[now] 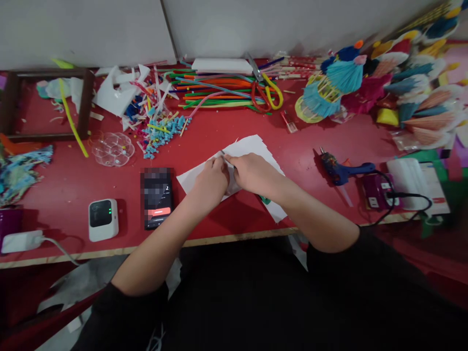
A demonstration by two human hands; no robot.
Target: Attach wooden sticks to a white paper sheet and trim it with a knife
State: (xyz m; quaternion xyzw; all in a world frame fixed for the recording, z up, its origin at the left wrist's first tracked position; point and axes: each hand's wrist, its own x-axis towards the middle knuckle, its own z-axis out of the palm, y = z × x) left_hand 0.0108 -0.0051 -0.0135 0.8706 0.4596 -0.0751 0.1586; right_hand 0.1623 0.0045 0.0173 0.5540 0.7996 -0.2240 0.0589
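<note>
White paper (256, 145) lies on the red table in front of me, and both hands meet over it. My left hand (214, 179) is closed, its fingers curled down at the paper; what they grip is hidden. Beside it, my right hand (252, 170) is closed too, the fingertips almost touching the left ones. A thin dark tip (222, 152) shows at the fingers; its kind is too small to tell. Partly covered by my right forearm, a small green thing (264, 199) sits on the paper's near side.
Left are a phone (158, 197), a white device (103, 219) and a clear flower-shaped tray (112, 148). Behind lie coloured pipe cleaners (212, 90) and scissors (268, 90). To the right are a blue glue gun (345, 170), its cord, and paper umbrella-like crafts (345, 75).
</note>
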